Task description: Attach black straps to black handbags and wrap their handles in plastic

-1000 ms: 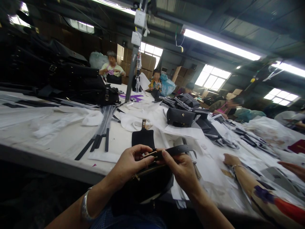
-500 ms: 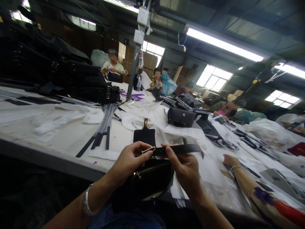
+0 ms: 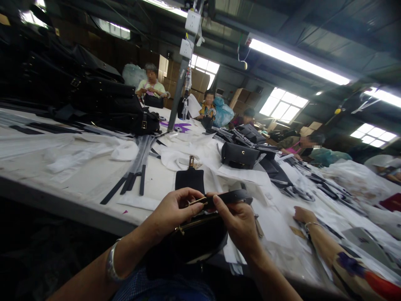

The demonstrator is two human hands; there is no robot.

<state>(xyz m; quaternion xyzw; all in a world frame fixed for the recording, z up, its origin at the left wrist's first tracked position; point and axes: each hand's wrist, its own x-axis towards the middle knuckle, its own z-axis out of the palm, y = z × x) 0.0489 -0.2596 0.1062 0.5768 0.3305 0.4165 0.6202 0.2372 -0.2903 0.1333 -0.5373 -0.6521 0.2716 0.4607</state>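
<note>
Left hand (image 3: 173, 211) pinching gold buckle (image 3: 198, 201), right hand (image 3: 241, 219) gripping black strap (image 3: 234, 195), dark bag (image 3: 200, 238) seemingly at table's near edge (image 3: 78, 207)

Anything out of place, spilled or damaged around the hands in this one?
No spill or damage shows, though the dark bag is hard to make out. Slightly untidy: white sheets seem to overhang the near edge of the table, right of the bag, and a stray pink scrap lies near that edge further left.
</note>
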